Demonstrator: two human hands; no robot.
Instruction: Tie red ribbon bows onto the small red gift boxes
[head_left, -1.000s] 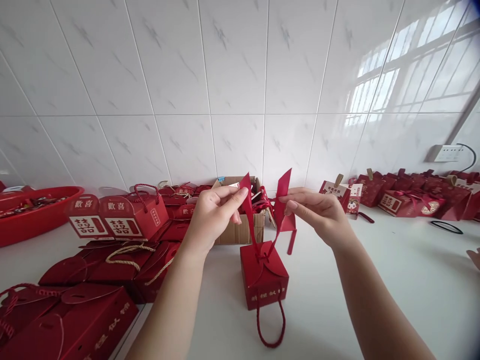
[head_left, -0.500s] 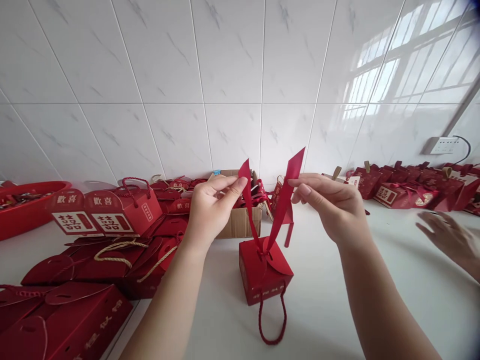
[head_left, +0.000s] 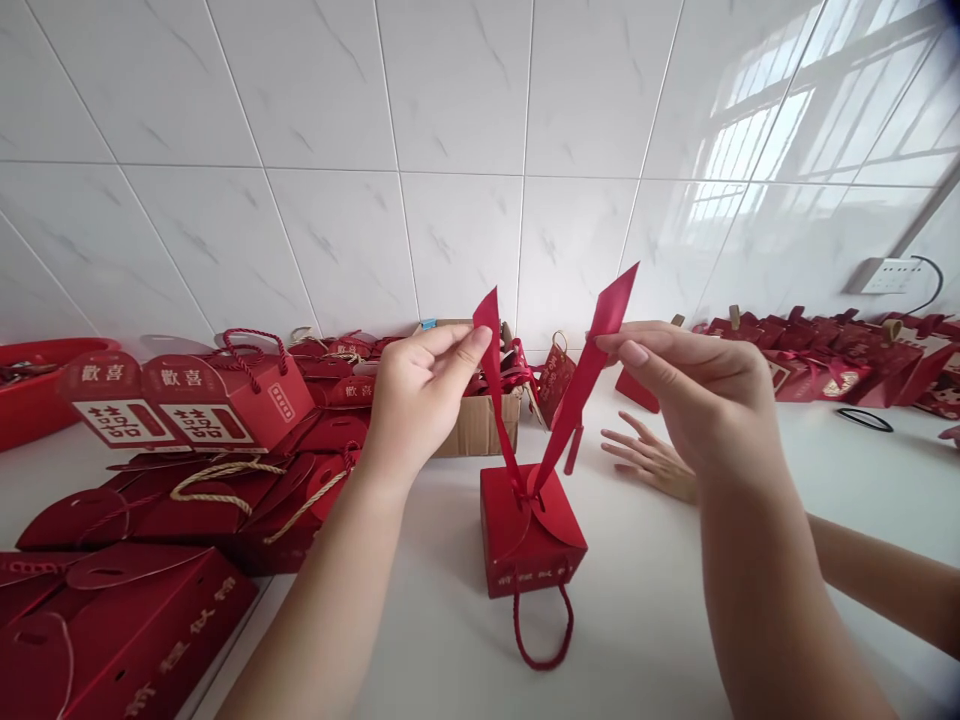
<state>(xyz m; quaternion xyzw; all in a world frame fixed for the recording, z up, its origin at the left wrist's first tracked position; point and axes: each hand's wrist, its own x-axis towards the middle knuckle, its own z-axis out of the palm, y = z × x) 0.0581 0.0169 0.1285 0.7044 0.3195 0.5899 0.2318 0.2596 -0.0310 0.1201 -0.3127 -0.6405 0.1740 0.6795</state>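
Observation:
A small red gift box [head_left: 536, 540] stands upright on the white table, its curved top flaps folded together. A red ribbon [head_left: 564, 430] comes up from the middle of its lid in two tails. Between thumb and fingers, my left hand [head_left: 429, 390] pinches the left tail near its tip. My right hand [head_left: 686, 375] pinches the right tail, with its slanted end sticking up above the fingers. The box's dark red cord handle [head_left: 544, 668] hangs in a loop at the front, lying on the table.
Several red boxes [head_left: 180, 640] are piled on the left, beside a red basin [head_left: 45, 400]. Behind my left hand is a cardboard box [head_left: 480, 428]. Another person's hand [head_left: 649, 460] lies past my right forearm. More red boxes [head_left: 832, 355] line the wall, near a black ring [head_left: 864, 420].
My right hand has drawn its ribbon tail outward to the right, widening the gap between the tails. The other person's hand has reached in leftward behind my right arm.

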